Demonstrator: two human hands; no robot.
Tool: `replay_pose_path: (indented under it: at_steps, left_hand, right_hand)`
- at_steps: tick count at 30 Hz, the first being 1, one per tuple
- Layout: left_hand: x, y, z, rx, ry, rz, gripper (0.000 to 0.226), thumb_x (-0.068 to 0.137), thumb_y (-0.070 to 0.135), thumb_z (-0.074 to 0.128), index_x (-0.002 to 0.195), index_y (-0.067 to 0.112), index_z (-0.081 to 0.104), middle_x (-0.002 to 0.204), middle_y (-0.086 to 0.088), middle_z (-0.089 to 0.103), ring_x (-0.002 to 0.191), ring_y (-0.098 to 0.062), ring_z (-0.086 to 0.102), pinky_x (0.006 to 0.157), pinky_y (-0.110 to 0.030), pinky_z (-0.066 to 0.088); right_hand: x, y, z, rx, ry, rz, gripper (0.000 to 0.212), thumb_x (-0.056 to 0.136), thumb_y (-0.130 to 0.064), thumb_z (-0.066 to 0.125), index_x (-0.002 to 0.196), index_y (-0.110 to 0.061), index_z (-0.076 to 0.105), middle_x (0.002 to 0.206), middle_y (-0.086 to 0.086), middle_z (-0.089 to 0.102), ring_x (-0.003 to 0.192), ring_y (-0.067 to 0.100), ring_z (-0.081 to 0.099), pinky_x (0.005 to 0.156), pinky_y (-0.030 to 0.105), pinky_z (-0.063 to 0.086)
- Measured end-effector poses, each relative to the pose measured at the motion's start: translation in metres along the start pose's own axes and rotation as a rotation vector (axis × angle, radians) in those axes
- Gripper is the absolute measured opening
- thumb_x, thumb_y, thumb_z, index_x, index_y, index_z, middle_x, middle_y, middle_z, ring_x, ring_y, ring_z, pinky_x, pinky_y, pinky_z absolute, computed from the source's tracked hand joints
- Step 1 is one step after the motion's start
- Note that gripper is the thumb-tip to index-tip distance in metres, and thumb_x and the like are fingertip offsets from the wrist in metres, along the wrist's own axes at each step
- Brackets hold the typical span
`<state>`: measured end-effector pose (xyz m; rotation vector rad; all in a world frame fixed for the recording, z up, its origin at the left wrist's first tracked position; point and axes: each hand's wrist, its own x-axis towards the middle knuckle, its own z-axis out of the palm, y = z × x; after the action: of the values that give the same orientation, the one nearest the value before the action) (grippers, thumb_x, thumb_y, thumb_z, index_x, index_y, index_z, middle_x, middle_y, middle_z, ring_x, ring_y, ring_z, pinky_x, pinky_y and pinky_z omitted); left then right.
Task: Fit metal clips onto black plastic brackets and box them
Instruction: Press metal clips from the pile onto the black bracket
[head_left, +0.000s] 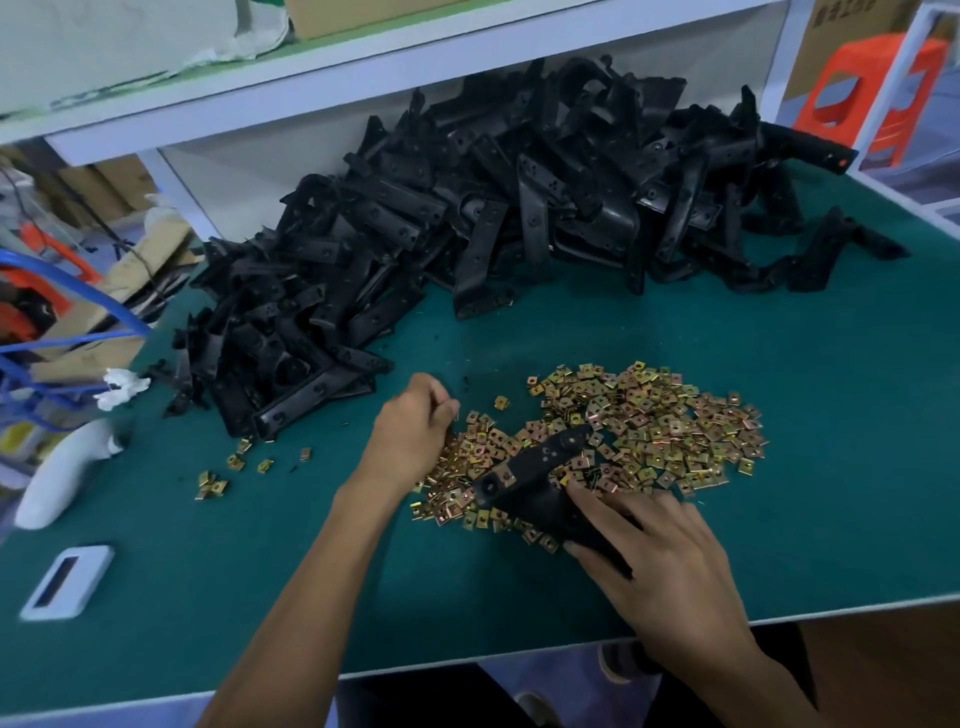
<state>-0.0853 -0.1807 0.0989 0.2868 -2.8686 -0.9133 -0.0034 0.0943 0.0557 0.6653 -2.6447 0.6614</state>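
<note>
Two hands over clips (649, 426): right hand (660, 545) grips bracket (540, 462) at near end; left hand (415, 421), fingers curled, apparently pinching one clip (455, 414), just left of bracket.

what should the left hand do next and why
Probably carry the left hand over to the bracket and slide its clip onto an edge: it seems to pinch one already, and the right hand holds the bracket on the clip pile.
</note>
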Motion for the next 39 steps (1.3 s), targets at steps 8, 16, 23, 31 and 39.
replay_pose_path:
  at_steps: [8, 16, 23, 31, 39]
  left_hand:
    - [-0.013, 0.016, -0.011, -0.352, -0.051, 0.001, 0.017, 0.102, 0.032, 0.058, 0.097, 0.037, 0.074, 0.077, 0.015, 0.069, 0.061, 0.002, 0.054, 0.063, -0.018, 0.042]
    - [-0.04, 0.049, -0.014, -0.717, -0.276, -0.022, 0.013, 0.092, 0.019, 0.073, 0.102, 0.027, 0.077, 0.094, 0.006, 0.076, 0.085, -0.004, 0.066, 0.077, -0.019, 0.053]
    - [-0.051, 0.059, -0.012, -0.823, -0.331, -0.046, 0.011, 0.092, 0.016, 0.072, 0.091, 0.024, 0.079, 0.09, 0.001, 0.077, 0.084, -0.009, 0.068, 0.077, -0.019, 0.054]
    - [-0.059, 0.071, -0.014, -0.672, -0.297, -0.07, 0.009, 0.091, 0.018, 0.074, 0.092, 0.023, 0.081, 0.089, -0.002, 0.078, 0.087, -0.02, 0.074, 0.08, -0.031, 0.058]
    - [-0.073, 0.075, -0.006, -0.423, -0.216, 0.036, 0.032, 0.074, 0.035, 0.081, 0.105, 0.037, 0.074, 0.089, 0.017, 0.073, 0.088, -0.004, 0.07, 0.088, -0.034, 0.058]
  right_hand:
    - [0.0, -0.001, -0.001, 0.001, 0.01, -0.019, 0.047, 0.09, -0.045, 0.068, 0.133, -0.027, 0.065, 0.102, -0.006, 0.066, 0.086, 0.022, 0.052, 0.073, 0.032, 0.035]
    - [0.0, 0.001, 0.001, 0.015, 0.004, -0.018, 0.05, 0.089, -0.048, 0.063, 0.135, -0.028, 0.064, 0.103, -0.007, 0.066, 0.088, 0.019, 0.051, 0.073, 0.032, 0.033]
    - [0.0, 0.001, 0.0, 0.031, 0.012, -0.034, 0.049, 0.09, -0.048, 0.063, 0.134, -0.026, 0.065, 0.103, -0.006, 0.067, 0.086, 0.019, 0.048, 0.072, 0.029, 0.028]
    - [0.001, -0.001, -0.001, 0.035, -0.012, -0.035, 0.048, 0.091, -0.05, 0.061, 0.133, -0.029, 0.064, 0.103, -0.009, 0.066, 0.085, 0.018, 0.047, 0.072, 0.024, 0.019]
    - [0.001, 0.001, 0.0, 0.013, -0.023, -0.018, 0.051, 0.09, -0.051, 0.062, 0.136, -0.03, 0.061, 0.105, -0.01, 0.064, 0.086, 0.018, 0.048, 0.072, 0.024, 0.021]
